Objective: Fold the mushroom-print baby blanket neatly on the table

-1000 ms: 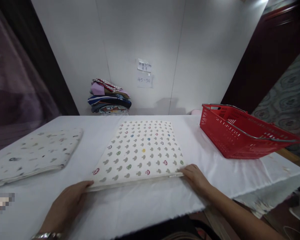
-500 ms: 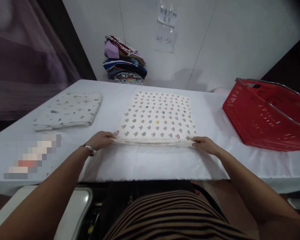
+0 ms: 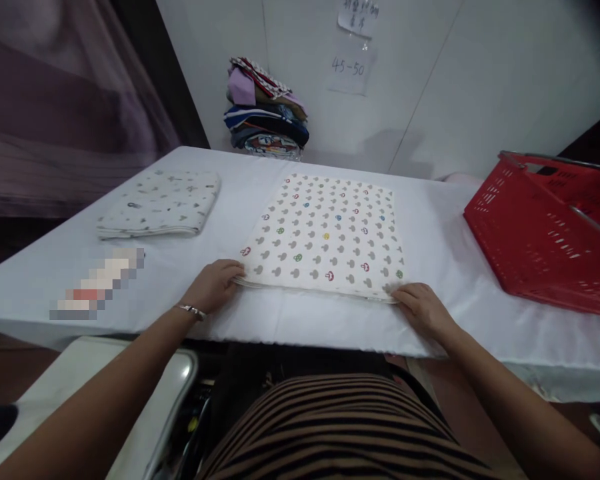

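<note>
A folded white cloth [image 3: 325,233] printed with grey and coloured mushrooms lies flat on the white-covered table [image 3: 290,323]. At its near left corner, my left hand [image 3: 215,283], with a bracelet at the wrist, pinches the layered edge. The near right corner is between the fingers and thumb of my right hand [image 3: 420,303]. The front edge runs between both hands, its layers lying together. Fingertips under the cloth are hidden.
Another folded patterned cloth [image 3: 163,203] lies at the left, with a pixelated item [image 3: 97,283] in front of it. A red basket [image 3: 540,240] stands at the right. Folded fabrics [image 3: 267,110] are stacked by the wall behind. A white stool [image 3: 173,380] is below the table's left front.
The front edge of the mushroom cloth has been lowered and now lies flatter, nearer the table's front. Both hands stay at its corners. The whole view has shifted slightly.
</note>
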Demonstrator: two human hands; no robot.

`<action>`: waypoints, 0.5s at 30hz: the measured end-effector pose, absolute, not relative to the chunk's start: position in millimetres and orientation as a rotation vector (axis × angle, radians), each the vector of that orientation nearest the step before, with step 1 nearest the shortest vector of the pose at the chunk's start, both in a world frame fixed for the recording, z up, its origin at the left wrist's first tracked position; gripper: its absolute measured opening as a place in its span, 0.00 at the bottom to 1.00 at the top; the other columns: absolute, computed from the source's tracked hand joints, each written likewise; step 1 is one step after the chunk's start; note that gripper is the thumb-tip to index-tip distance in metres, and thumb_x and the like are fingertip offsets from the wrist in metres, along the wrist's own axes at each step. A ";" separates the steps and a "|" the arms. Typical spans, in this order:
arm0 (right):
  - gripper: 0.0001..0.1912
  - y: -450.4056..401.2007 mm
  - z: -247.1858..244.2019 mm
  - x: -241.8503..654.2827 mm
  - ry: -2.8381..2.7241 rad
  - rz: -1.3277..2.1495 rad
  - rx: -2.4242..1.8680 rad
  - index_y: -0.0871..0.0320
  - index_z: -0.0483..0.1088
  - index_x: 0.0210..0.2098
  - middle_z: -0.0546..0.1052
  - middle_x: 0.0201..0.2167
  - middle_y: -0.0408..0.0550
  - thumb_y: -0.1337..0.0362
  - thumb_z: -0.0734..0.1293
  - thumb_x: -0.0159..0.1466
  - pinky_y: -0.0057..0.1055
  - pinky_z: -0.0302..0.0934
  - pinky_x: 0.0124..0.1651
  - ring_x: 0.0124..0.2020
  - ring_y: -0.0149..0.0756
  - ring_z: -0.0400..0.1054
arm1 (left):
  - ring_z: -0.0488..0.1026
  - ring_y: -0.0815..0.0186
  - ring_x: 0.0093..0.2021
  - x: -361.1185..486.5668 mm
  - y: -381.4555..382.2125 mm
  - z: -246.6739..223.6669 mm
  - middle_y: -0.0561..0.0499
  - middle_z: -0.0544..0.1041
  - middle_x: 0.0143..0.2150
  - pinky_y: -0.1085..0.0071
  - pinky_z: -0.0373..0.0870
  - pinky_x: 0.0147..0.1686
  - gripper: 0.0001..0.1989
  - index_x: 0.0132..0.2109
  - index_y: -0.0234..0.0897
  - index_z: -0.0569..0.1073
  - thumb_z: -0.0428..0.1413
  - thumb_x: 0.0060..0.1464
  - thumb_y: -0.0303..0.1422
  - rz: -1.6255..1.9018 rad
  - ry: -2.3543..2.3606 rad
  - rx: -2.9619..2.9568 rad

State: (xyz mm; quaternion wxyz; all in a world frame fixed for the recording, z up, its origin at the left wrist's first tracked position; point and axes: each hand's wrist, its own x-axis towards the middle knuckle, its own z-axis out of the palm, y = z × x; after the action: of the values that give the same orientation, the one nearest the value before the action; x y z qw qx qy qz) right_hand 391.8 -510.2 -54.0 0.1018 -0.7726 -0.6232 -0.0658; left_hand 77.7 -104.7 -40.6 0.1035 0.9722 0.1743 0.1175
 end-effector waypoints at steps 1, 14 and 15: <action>0.13 -509.1 -52.9 390.1 -1.854 -0.202 -2.291 0.55 0.72 0.44 0.74 0.43 0.52 0.65 0.58 0.64 0.43 0.59 0.47 0.44 0.43 0.66 | 0.69 0.59 0.51 77.2 -111.1 -40.2 0.47 0.74 0.49 0.61 0.63 0.53 0.18 0.41 0.39 0.75 0.48 0.43 0.27 0.354 0.500 2.897; 0.20 -433.2 -32.5 371.5 -1.663 0.168 -2.175 0.53 0.71 0.49 0.72 0.51 0.49 0.56 0.53 0.68 0.41 0.58 0.57 0.54 0.40 0.64 | 0.68 0.63 0.51 156.6 -171.4 -37.8 0.47 0.74 0.49 0.63 0.64 0.52 0.18 0.46 0.39 0.74 0.43 0.61 0.38 0.360 0.197 2.794; 0.20 -424.8 -32.6 377.0 -1.661 0.206 -2.195 0.53 0.70 0.50 0.70 0.54 0.49 0.56 0.53 0.68 0.41 0.57 0.59 0.56 0.40 0.62 | 0.67 0.62 0.52 165.7 -168.4 -38.3 0.47 0.74 0.51 0.63 0.63 0.53 0.17 0.48 0.39 0.74 0.43 0.60 0.37 0.320 0.206 2.805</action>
State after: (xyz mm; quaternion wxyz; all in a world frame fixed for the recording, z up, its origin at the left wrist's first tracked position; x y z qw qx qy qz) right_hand 377.0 -424.8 -32.6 0.1895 -0.7807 -0.5910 0.0734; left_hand 165.7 -168.4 -38.3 0.1549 0.9790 0.0719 0.1117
